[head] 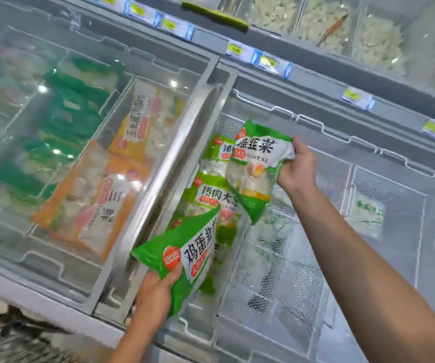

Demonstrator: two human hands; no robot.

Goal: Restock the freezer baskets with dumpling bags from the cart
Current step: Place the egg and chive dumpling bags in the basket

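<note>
My left hand (pixel 156 292) grips the lower corner of a green dumpling bag (pixel 185 258) at the near edge of the open freezer. My right hand (pixel 299 167) holds a second green dumpling bag (pixel 255 166) by its top edge, tilted above the white wire basket (pixel 276 271). Beneath the two held bags, more green dumpling bags (pixel 215 189) lie stacked in the basket's left part. The basket's right part shows frosty mesh and a loose clear bag.
The sliding glass lid (pixel 54 127) covers the left freezer section, with orange bags (pixel 101 197) and dark green bags (pixel 72 108) under it. A metal lid frame (pixel 174 163) divides the sections. Price tags (pixel 261 57) line the back rail. Another pale bag (pixel 367 213) lies at the right.
</note>
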